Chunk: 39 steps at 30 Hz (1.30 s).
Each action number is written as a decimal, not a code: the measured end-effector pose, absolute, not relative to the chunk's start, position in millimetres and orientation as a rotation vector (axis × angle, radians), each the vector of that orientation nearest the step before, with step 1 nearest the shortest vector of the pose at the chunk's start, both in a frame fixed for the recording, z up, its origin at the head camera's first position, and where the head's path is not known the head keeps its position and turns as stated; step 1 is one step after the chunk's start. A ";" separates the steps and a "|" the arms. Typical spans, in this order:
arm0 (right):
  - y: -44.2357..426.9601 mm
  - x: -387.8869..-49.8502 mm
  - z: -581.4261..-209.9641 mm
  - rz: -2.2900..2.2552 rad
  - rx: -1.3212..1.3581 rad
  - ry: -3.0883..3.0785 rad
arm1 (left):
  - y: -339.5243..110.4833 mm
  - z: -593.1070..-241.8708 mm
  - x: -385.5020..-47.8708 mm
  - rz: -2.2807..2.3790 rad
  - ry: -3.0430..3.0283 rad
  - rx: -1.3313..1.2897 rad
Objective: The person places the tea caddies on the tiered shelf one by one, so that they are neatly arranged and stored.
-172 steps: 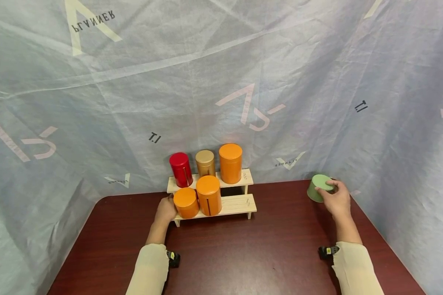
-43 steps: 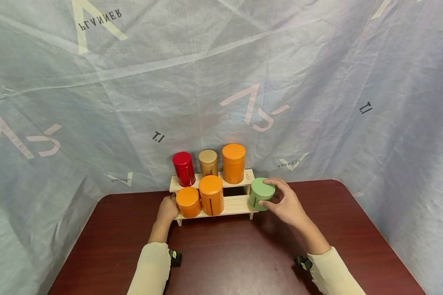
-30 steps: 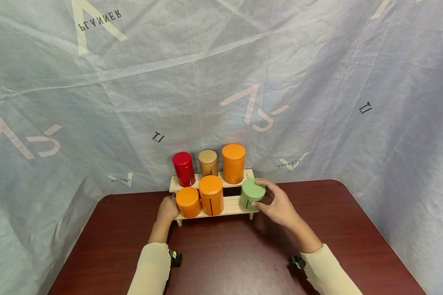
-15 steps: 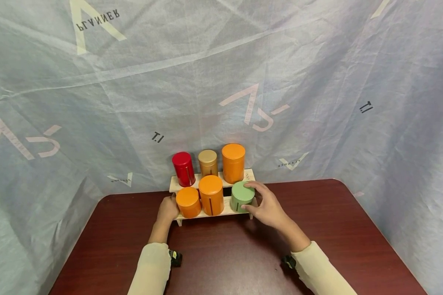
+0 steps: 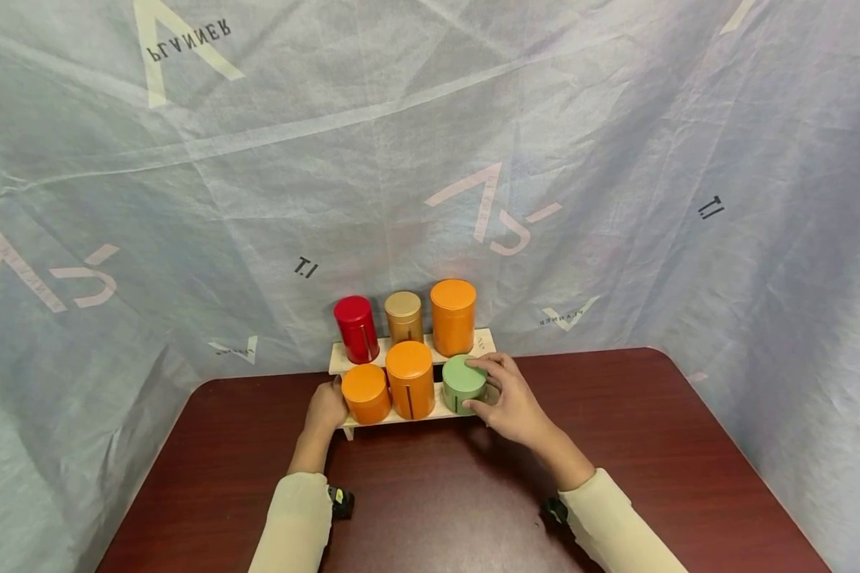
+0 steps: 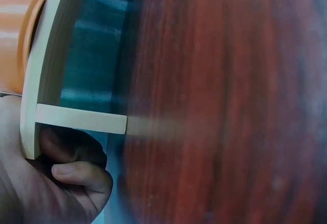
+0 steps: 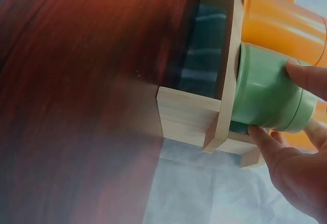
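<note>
A small green tin [image 5: 463, 387] stands upright at the right of the lower step of a two-step wooden rack [image 5: 444, 404]. My right hand [image 5: 510, 400] holds it between thumb and fingers; the right wrist view shows the tin [image 7: 271, 89] resting on the board. My left hand [image 5: 326, 406] grips the rack's left end, its fingers [image 6: 84, 175] curled under the board. On the lower step beside the green tin are a tall orange tin [image 5: 411, 382] and a short orange tin [image 5: 365, 395]. Red [image 5: 356, 330], gold [image 5: 404, 317] and large orange [image 5: 453, 318] tins stand on the upper step.
The rack stands at the back of a dark red-brown wooden table [image 5: 430, 493]. Grey printed sheeting [image 5: 373, 159] hangs close behind it and along both sides. A dark wrist camera [image 5: 340, 503] sits on the left wrist.
My right hand has brought the green tin from the table's far right onto the lower step, then slid it left toward the tall orange tin. The left hand has stayed on the rack.
</note>
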State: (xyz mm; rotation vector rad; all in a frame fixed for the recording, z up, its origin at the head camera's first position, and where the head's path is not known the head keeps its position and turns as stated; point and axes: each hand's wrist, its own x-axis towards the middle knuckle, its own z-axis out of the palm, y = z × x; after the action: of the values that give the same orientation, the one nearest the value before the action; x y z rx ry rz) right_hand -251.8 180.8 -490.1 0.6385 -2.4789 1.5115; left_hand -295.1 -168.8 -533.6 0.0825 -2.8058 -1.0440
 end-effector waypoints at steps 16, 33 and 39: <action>180.0 -249.7 -487.8 1.467 0.667 -2.463 | -168.5 -530.8 -293.3 -1.054 -2.785 0.119; 183.0 -238.8 -487.8 1.452 0.670 -2.459 | -167.3 -529.5 -291.2 -0.925 -2.838 0.032; 186.4 -223.0 -489.8 1.296 0.631 -2.538 | -168.9 -528.4 -284.2 -1.059 -2.883 0.161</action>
State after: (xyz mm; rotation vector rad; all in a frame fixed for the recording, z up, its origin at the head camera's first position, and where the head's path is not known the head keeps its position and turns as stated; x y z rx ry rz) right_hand -223.0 186.4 -489.8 0.6310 -2.5375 1.2961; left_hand -284.2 -168.9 -528.4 0.1606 -2.8833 -1.0591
